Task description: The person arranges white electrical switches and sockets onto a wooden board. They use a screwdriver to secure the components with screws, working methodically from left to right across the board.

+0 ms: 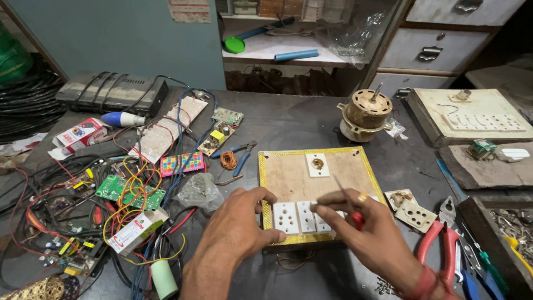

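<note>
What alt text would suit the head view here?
The left hand steadies a wooden switchboard fitted with white sockets, while the right hand works a red-handled screwdriver on them. Loose wires, circuit boards and red pliers clutter the dark workbench.

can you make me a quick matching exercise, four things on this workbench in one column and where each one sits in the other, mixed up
Things:
1. old motor
2. red-handled pliers
3. green circuit board
4. wooden switch board

Places:
A. among the tangled wires on the left
B. beyond the wooden board's far right corner
C. under the left hand and right hand
D. near edge, right of the right hand

Pairs: 1-B, 2-D, 3-A, 4-C
</note>
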